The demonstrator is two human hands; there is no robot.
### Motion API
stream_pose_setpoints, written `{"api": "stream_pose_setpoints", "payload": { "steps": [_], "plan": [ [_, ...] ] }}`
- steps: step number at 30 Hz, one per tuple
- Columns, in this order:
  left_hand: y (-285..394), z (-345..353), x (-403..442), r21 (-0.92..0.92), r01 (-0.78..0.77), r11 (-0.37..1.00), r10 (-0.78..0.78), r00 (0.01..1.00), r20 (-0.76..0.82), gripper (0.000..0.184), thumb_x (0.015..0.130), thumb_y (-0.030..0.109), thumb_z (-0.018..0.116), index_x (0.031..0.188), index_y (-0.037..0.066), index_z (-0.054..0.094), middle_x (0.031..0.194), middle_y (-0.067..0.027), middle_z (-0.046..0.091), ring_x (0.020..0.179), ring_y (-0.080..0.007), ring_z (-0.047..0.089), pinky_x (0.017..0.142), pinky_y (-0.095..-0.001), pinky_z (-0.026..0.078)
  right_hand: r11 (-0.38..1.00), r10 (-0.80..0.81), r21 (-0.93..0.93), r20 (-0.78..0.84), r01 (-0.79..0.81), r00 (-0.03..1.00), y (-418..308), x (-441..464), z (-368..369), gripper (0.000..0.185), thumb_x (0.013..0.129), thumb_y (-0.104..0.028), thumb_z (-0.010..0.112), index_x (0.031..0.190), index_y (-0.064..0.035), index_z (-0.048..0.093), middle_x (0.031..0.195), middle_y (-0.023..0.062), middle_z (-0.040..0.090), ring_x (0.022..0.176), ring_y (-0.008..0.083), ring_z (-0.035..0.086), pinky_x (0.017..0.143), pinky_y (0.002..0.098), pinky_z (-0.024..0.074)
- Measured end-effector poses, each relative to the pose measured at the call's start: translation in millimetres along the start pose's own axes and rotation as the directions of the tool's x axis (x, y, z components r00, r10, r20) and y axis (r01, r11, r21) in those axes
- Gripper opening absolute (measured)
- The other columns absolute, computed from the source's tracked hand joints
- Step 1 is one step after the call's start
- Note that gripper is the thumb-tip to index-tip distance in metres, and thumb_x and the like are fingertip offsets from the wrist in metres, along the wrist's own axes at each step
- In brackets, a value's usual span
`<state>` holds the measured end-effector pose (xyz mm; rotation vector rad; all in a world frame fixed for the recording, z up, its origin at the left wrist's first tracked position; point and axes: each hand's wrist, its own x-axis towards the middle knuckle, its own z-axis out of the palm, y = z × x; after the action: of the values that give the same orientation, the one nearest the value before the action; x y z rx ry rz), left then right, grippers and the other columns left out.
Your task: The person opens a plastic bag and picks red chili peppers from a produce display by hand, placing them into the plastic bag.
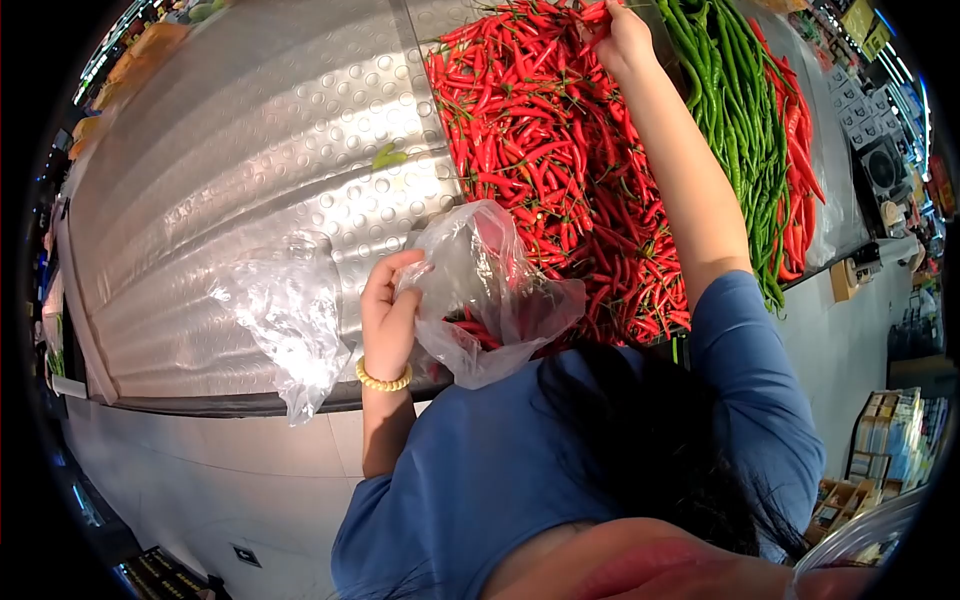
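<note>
My left hand [388, 315], with a yellow beaded bracelet at the wrist, grips the edge of a clear plastic bag [455, 265]. The bag hangs over the near left side of a heap of red chili peppers [530, 140]. Red shows through its film low down; whether those peppers lie inside or behind it I cannot tell. At the far end of the heap, near the top of the view, my right hand [626, 42] has its fingers pinched together on a red chili pepper. Part of that grip is hidden.
Long green peppers [735, 110] lie right of my right forearm, with larger red peppers [798, 165] beyond. On the dimpled metal counter [230, 150] rest another clear plastic bag [290, 305] and a small green pepper piece [388, 156]. Shelves [885, 430] stand at right.
</note>
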<state>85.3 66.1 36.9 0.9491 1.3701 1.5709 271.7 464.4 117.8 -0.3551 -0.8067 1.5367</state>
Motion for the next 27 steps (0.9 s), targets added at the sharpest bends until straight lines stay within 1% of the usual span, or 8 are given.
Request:
{"api": "stream_pose_setpoints", "payload": {
  "steps": [5,8,10,11,15,20,22,27],
  "plan": [
    [3,7,3,-0.023,0.006,1.0,-0.006,1.0,0.003,0.042,0.076,-0.008,0.04,0.114,0.002,0.052,0.1,-0.0022,0.058,0.073,-0.0027,0.048,0.059,-0.0164,0.037,0.95,0.237,0.168,0.165,-0.264,0.957,-22,-67,40,0.016,0.091,-0.016,0.045,0.081,-0.0053,0.052,0.076,0.009,0.057,0.068,0.0233,0.056,0.066,0.0335,0.0482],
    [5,12,6,-0.12,0.026,0.992,-0.033,0.998,-0.059,0.047,0.075,-0.009,0.04,0.12,0.0,0.049,0.106,-0.0045,0.058,0.072,-0.0019,0.048,0.058,-0.0159,0.036,0.935,0.339,-0.231,0.346,-0.271,0.875,-8,-160,71,0.024,0.09,-0.01,0.049,0.113,-0.0045,0.048,0.079,0.0018,0.056,0.055,0.0082,0.048,0.047,0.0209,0.0392],
    [5,9,11,-0.237,0.012,0.972,-0.029,0.997,-0.069,0.05,0.075,-0.008,0.041,0.125,0.0,0.047,0.113,-0.0071,0.057,0.07,-0.0017,0.047,0.057,-0.015,0.036,0.808,0.566,-0.474,0.461,-0.35,0.683,15,-227,73,0.027,0.087,-0.005,0.05,0.113,-0.0057,0.05,0.081,0.0029,0.056,0.062,0.0101,0.051,0.052,0.0217,0.0413],
    [11,10,12,-0.276,0.009,0.961,-0.037,0.995,-0.096,0.05,0.076,-0.008,0.042,0.125,0.0,0.047,0.114,-0.0072,0.057,0.069,-0.0019,0.047,0.057,-0.0151,0.036,0.782,0.435,-0.567,0.794,0.259,0.425,46,-240,59,0.024,0.086,-0.006,0.052,0.11,-0.0059,0.053,0.081,0.0053,0.056,0.069,0.013,0.052,0.061,0.0253,0.043],
    [20,8,16,-0.281,0.01,0.96,-0.051,0.989,-0.141,0.05,0.077,-0.007,0.043,0.127,0.001,0.045,0.118,-0.0117,0.055,0.051,-0.0037,0.041,0.048,-0.018,0.035,0.455,0.889,-0.857,0.455,0.241,-0.059,75,-280,27,0.029,0.088,-0.016,0.054,0.113,-0.0016,0.048,0.091,0.0115,0.06,0.083,0.0196,0.057,0.075,0.0336,0.0444],
    [26,18,8,0.051,-0.077,0.996,0.079,0.996,-0.038,0.047,0.08,-0.004,0.049,0.126,0.002,0.046,0.117,-0.0082,0.056,0.061,-0.0041,0.047,0.053,-0.0168,0.036,0.439,0.841,-0.889,0.457,0.127,0.29,65,-295,43,0.054,0.085,-0.022,0.06,0.13,-0.003,0.038,0.114,0.0209,0.052,0.102,0.0293,0.052,0.085,0.0345,0.0418],
    [39,14,1,0.507,-0.044,0.861,0.077,0.996,-0.044,0.049,0.079,-0.001,0.058,0.126,0.004,0.046,0.123,-0.0057,0.052,0.085,-0.0092,0.052,0.068,-0.0197,0.04,0.593,0.661,-0.781,0.611,0.194,0.436,54,-292,41,0.056,0.084,-0.021,0.06,0.131,-0.0038,0.037,0.116,0.0206,0.05,0.106,0.0284,0.049,0.09,0.0351,0.04],
    [106,26,-32,0.705,-0.507,0.497,0.694,0.72,0.028,0.067,0.07,0.01,0.067,0.131,0.003,0.04,0.134,-0.0112,0.038,0.107,-0.0205,0.045,0.084,-0.0327,0.038,0.654,0.561,-0.756,0.492,0.007,0.666,6,-269,36,0.027,0.086,0.001,0.053,0.113,-0.0009,0.054,0.106,0.0056,0.059,0.095,0.0091,0.055,0.081,0.0239,0.0448]
  ]
}}
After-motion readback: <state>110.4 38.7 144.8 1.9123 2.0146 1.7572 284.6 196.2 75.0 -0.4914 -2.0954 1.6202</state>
